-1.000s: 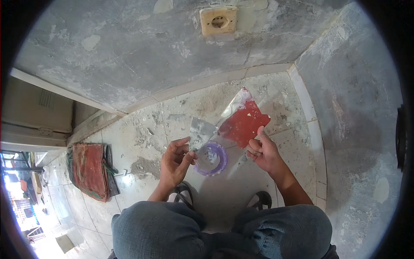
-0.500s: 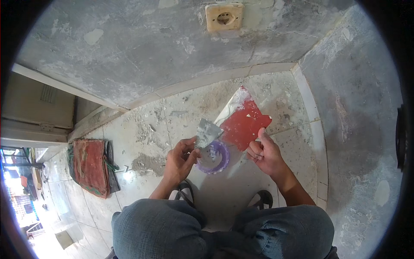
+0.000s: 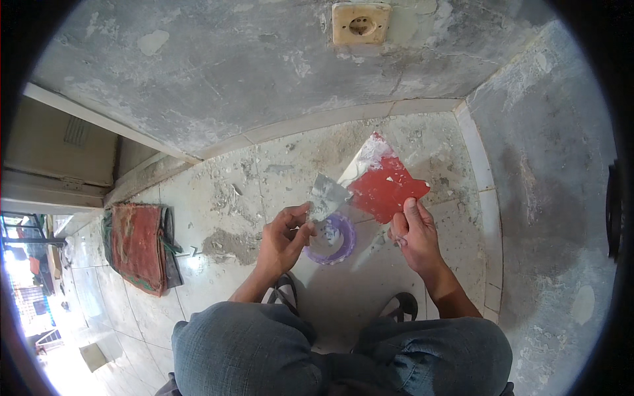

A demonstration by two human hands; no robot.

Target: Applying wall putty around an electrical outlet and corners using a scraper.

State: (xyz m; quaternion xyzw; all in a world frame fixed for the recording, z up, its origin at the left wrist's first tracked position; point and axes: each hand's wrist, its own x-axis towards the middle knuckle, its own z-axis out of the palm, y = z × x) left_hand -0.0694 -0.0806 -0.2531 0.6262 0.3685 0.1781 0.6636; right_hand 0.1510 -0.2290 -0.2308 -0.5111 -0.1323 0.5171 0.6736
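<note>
My left hand (image 3: 282, 239) pinches a thin grey scraper plate (image 3: 329, 195) between thumb and fingers. The plate's far corner meets or overlaps the left edge of a red flat board (image 3: 386, 190). White putty (image 3: 372, 153) coats that board's upper left edge and tip. Gripping the board by its lower right corner is my right hand (image 3: 419, 237), thumb on top and fingers curled beneath. Below both tools, a purple-rimmed round tub (image 3: 346, 248) stands on the floor with whitish stuff inside. My left fingers and the scraper hide part of its rim.
Scraps and dust litter the tiled floor (image 3: 231, 178). A folded red-brown mat (image 3: 137, 247) lies at left. Grey patched walls (image 3: 218, 72) rise ahead and at right; a socket (image 3: 360, 25) sits on the far one. My sandalled feet (image 3: 399, 307) flank the tub's near side.
Both hands have shifted slightly right with their tools, and the view has shifted a little too. The red board is tilted a bit differently, its lower edge now higher above the tub.
</note>
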